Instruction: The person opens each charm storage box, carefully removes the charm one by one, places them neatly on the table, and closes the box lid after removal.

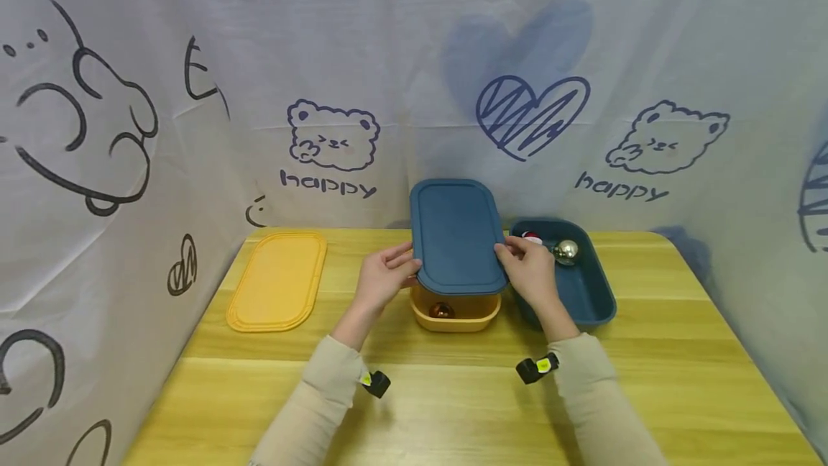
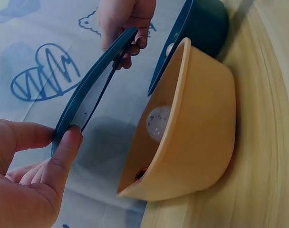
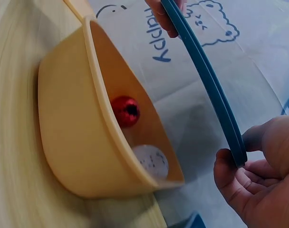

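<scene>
Both hands hold a dark blue lid (image 1: 458, 236) by its opposite side edges, tilted above a yellow container (image 2: 206, 118). My left hand (image 1: 382, 275) pinches the left edge, thumb on top and fingers below. On the opposite edge, my right hand (image 1: 530, 272) does the same. In the wrist views the lid is apart from the container's rim. Inside the container are a shiny red ball (image 3: 125, 111) and a clear or white speckled ball (image 2: 158, 122). A copper-coloured ball (image 1: 442, 311) shows below the lid in the head view, where the lid hides the container's far part.
A dark blue container (image 1: 585, 300) stands right of the yellow one, holding a gold ball (image 1: 566, 252) and a red-and-white item (image 1: 532, 237). A yellow lid (image 1: 277, 280) lies flat on the wooden table (image 1: 440, 408) at left. Printed cloth (image 1: 414, 56) hangs behind.
</scene>
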Demonstrator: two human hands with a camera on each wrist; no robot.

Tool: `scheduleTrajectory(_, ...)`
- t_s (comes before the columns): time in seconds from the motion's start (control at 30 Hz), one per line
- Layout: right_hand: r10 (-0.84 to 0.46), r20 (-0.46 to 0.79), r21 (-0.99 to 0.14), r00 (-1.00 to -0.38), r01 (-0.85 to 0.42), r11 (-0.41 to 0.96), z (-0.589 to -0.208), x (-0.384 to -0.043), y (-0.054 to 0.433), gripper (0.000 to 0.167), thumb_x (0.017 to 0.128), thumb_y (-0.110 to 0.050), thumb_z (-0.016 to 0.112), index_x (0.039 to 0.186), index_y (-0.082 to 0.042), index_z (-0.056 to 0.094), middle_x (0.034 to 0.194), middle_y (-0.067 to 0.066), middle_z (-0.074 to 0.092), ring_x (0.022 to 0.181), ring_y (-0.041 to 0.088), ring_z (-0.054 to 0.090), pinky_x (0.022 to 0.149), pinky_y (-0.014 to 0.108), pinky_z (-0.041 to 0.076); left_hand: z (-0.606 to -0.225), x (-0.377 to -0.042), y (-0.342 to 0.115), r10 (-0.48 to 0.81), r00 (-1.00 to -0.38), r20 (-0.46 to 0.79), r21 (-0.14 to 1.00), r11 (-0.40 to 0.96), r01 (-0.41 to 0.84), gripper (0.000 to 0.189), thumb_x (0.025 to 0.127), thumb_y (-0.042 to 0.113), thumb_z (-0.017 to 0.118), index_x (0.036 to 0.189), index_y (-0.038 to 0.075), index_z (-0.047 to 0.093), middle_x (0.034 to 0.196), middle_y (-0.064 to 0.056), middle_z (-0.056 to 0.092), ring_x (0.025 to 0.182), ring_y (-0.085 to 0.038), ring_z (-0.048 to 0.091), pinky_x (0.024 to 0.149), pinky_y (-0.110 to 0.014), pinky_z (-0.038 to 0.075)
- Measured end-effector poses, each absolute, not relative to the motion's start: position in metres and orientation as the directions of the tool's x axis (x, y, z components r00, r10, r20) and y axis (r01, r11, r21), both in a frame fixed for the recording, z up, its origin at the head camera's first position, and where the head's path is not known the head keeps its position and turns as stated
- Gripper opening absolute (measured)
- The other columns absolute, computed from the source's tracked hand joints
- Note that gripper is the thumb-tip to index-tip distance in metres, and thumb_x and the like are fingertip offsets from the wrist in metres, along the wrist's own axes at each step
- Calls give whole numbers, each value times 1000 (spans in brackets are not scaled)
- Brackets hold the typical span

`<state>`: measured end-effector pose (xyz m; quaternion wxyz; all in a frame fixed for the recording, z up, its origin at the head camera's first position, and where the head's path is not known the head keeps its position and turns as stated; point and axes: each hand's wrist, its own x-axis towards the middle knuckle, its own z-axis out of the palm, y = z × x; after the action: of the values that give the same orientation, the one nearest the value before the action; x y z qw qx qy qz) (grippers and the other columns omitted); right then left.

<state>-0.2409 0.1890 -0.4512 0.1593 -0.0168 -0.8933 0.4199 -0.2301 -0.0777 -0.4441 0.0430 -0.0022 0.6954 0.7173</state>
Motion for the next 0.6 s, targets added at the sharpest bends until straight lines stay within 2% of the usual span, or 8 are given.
scheduleTrajectory(0.2, 142, 266, -774, -954, -123, 621, -451, -242, 173, 37, 101, -24, 71, 125, 4, 75, 105, 20, 79, 94, 34, 75, 84, 49, 59, -440, -227, -93, 38, -997, -63, 996, -62, -65, 48, 96, 2, 72, 143, 0, 63, 135, -23, 70, 97, -20, 80, 86, -40, 65)
scheduleTrajectory(0.47, 116, 245, -800, -963, -133, 585, -452, -246, 153, 38, 100, -23, 72, 125, 6, 75, 104, 21, 79, 93, 33, 74, 79, 41, 58, -440, -224, -112, -7, -999, -46, 996, -73, -45, 46, 96, 3, 71, 142, 0, 65, 134, -24, 70, 97, -15, 79, 80, -33, 65)
scheduleTrajectory(0.6, 96, 248, -801, -964, -148, 580, -453, -247, 143, 37, 100, -22, 71, 125, 6, 74, 105, 21, 78, 93, 33, 74, 80, 43, 59, -441, -222, -122, -23, -998, -51, 996, -68, -50, 46, 97, 3, 71, 142, 0, 64, 135, -24, 70, 98, -13, 78, 81, -32, 65)
